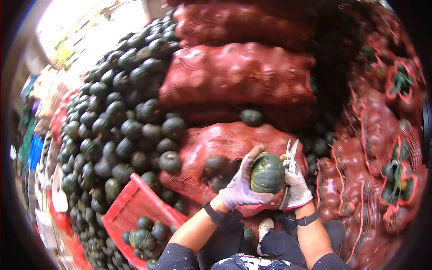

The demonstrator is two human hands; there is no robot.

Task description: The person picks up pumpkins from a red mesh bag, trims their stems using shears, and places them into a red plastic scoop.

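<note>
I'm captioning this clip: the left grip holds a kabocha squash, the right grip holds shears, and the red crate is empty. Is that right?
Not quite: the head view shows the red crate holding several squashes. The left grip does hold a kabocha squash, and the right grip holds shears.

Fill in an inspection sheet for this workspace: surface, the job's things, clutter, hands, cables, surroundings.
Surface: no table seen; a red mesh sack lies just beyond the hands.
Job's things: one dark green squash, held up; shears, blades parted and pointing away from the wearer.
Clutter: red crate at the lower left, tilted, several squashes inside.
Hands: both gloved; left hand cups the squash, right hand grips the shears beside it.
Cables: nothing seen.
Surroundings: squash heap at left; filled mesh sacks ahead and at right.
</note>
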